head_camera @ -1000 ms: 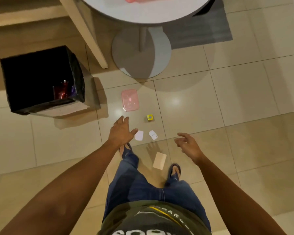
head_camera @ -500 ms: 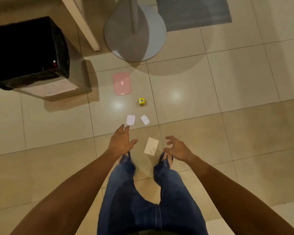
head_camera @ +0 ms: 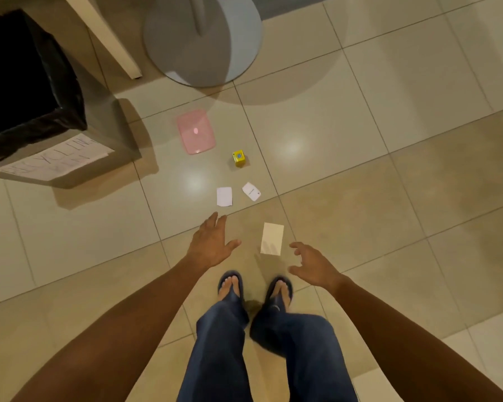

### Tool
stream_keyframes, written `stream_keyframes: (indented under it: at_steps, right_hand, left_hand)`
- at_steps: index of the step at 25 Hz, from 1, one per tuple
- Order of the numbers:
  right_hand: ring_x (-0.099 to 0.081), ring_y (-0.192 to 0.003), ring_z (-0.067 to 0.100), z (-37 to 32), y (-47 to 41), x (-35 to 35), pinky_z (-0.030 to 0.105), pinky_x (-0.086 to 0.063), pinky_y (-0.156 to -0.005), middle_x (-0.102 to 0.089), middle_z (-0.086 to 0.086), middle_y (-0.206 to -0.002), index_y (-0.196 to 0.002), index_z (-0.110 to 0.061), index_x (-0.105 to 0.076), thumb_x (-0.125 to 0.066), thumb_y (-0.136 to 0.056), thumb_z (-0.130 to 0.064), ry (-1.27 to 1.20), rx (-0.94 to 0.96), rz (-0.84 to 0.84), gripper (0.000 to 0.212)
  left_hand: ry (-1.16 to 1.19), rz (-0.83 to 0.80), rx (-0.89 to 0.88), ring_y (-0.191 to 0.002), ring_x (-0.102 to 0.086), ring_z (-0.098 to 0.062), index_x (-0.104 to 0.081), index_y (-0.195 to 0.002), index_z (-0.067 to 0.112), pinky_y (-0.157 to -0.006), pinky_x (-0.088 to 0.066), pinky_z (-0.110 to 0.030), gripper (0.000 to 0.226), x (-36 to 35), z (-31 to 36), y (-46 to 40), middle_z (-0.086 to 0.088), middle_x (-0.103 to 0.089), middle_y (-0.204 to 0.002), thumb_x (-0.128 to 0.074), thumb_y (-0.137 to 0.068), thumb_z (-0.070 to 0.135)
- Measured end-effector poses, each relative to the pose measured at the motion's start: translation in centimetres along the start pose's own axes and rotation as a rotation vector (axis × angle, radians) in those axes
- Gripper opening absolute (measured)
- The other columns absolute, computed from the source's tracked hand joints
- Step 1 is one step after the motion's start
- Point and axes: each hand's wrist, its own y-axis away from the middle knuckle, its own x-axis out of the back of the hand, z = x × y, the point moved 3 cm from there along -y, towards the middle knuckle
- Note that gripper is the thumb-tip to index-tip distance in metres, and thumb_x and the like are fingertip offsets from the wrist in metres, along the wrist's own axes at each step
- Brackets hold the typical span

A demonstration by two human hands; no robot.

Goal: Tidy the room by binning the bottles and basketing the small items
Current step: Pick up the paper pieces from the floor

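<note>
Head view, looking down at a beige tiled floor. Both arms reach forward over the person's feet in dark flip-flops and blue jeans.

Left hand: palm down, fingers straight and spread, holding nothing; it hovers just near of the white rectangular paper card.

Right hand: fingers loosely curled and apart, holding nothing; it sits just right of the cream rectangular paper slip, not touching it.

Small items, all lying on the floor:
- Cream slip lies between the two hands, just far of the feet.
- White card lies beside a white rounded tag with small dark print, which is tilted and just to the card's right.
- Small yellow cube with a blue round mark on top stands farther out, right of the pink translucent rectangular plastic lid.

Far left: a box-shaped bin lined with a black plastic bag, a handwritten white paper label on its near side; the lettering cannot be read. Its contents are not visible.

Far centre: the round grey pedestal base of a surface, with a pale wooden furniture leg to its left.
</note>
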Motion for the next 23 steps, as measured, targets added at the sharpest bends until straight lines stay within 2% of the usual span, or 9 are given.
stream_keyframes:
  at_steps: [4,7,12,15,19,23]
  right_hand:
    - [-0.056,-0.123,0.029,2.0,-7.0,-3.9,0.043,-0.051,-0.1,-0.051,0.009,-0.14,-0.153,-0.021,-0.035,-0.067,-0.091,-0.035,0.398,0.113,-0.161,0.071]
    - [-0.059,-0.115,0.032,3.9,-13.6,-6.2,0.046,-0.055,-0.093,-0.053,0.012,-0.132,-0.15,-0.018,-0.037,-0.067,-0.091,-0.031,0.468,0.119,-0.105,0.068]
    - [-0.057,-0.119,0.034,7.1,-25.6,-9.7,0.045,-0.053,-0.094,-0.05,0.012,-0.137,-0.152,-0.018,-0.034,-0.068,-0.089,-0.027,0.47,0.067,-0.049,0.071]
    - [-0.054,-0.122,0.034,9.7,-31.9,-12.1,0.044,-0.05,-0.095,-0.047,0.013,-0.14,-0.15,-0.018,-0.034,-0.071,-0.088,-0.026,0.553,0.009,0.059,0.073]
    - [-0.043,-0.133,0.035,12.1,-38.0,-14.6,0.049,-0.048,-0.1,-0.034,0.011,-0.152,-0.153,-0.023,-0.026,-0.081,-0.079,-0.038,0.638,-0.018,0.205,0.093]
    - [-0.04,-0.134,0.037,13.6,-41.6,-16.7,0.049,-0.051,-0.093,-0.026,0.009,-0.155,-0.152,-0.024,-0.021,-0.089,-0.064,-0.048,0.638,0.018,0.367,0.114]
  left_hand:
    - [-0.336,-0.039,-0.162,-0.151,-0.017,-0.033,-0.013,-0.159,0.015,-0.12,-0.025,-0.05,0.089,-4.4,-3.7,-6.1,-0.011,-0.007,-0.167,-0.047,-0.093,0.066]
    - [-0.376,-0.018,-0.137,-0.151,-0.018,-0.034,-0.012,-0.159,0.014,-0.119,-0.027,-0.05,0.092,-7.8,-6.1,-12.5,-0.013,-0.009,-0.167,-0.048,-0.092,0.066]
    - [-0.543,0.041,-0.152,-0.15,-0.022,-0.034,-0.012,-0.158,0.011,-0.117,-0.031,-0.047,0.089,-13.4,-9.0,-23.6,-0.014,-0.011,-0.166,-0.054,-0.094,0.057]
    - [-0.576,0.076,-0.125,-0.145,-0.031,-0.034,-0.017,-0.156,0.01,-0.113,-0.037,-0.046,0.084,-16.4,-11.4,-29.9,-0.014,-0.018,-0.164,-0.06,-0.095,0.048]
    - [-0.561,0.12,-0.106,-0.137,-0.041,-0.03,-0.028,-0.154,0.018,-0.103,-0.045,-0.044,0.066,-19.0,-14.2,-36.5,-0.006,-0.029,-0.161,-0.057,-0.099,0.038]
    - [-0.532,0.153,-0.078,-0.138,-0.04,-0.029,-0.024,-0.156,0.021,-0.104,-0.043,-0.042,0.07,-20.3,-15.6,-41.2,-0.005,-0.027,-0.162,-0.058,-0.098,0.04]
